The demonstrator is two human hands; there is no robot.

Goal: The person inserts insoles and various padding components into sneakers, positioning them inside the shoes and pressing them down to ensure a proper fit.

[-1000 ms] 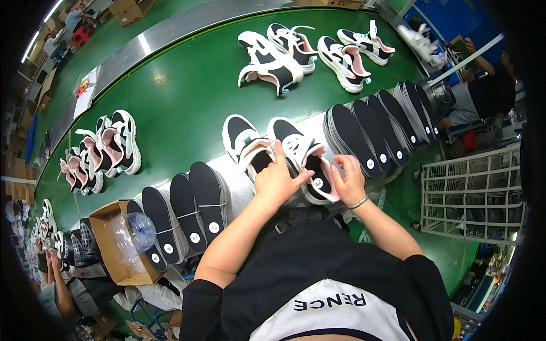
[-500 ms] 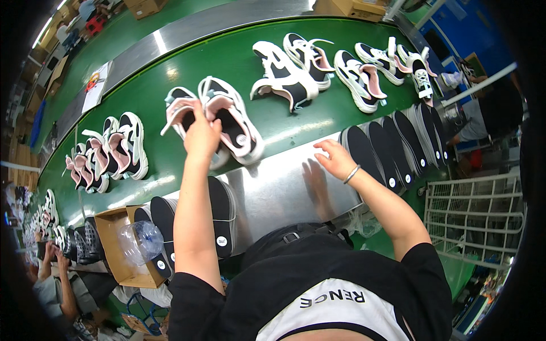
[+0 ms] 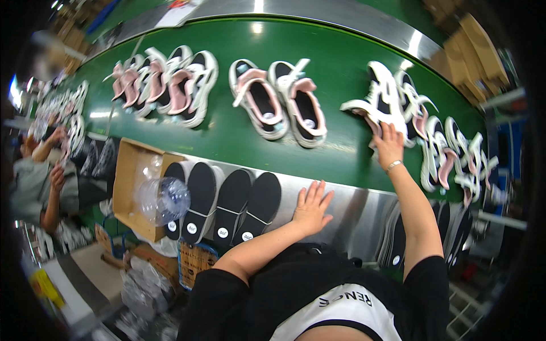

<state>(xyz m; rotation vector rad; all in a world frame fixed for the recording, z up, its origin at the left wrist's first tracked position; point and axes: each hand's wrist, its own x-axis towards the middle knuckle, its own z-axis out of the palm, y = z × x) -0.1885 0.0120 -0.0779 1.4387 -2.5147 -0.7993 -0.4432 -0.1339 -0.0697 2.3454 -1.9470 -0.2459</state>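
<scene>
My right hand (image 3: 389,146) reaches over the green belt and rests its spread fingers on a white-and-black sneaker (image 3: 387,105). That sneaker leans on its side, its pink-lined tongue pointing left, against its mate (image 3: 420,113). My left hand (image 3: 310,211) hovers at or on the metal ledge (image 3: 347,213), fingers apart and nothing in them; I cannot tell whether it touches. Ahead of it, a left sneaker (image 3: 263,105) and a right sneaker (image 3: 301,108) stand side by side with straps and pink tongues pulled open, showing dark insides.
Tied bundles of black insoles (image 3: 234,204) lie on the ledge at left, more insole stacks (image 3: 392,233) at right. A cardboard box (image 3: 128,187) holds a clear plastic bottle (image 3: 165,199). More sneakers (image 3: 196,85) line the belt. A co-worker's hands (image 3: 57,176) are at far left.
My left hand has let go of the sneaker and drawn back to the ledge. My right hand has moved forward from the ledge onto another sneaker. The scene has shifted right in view.
</scene>
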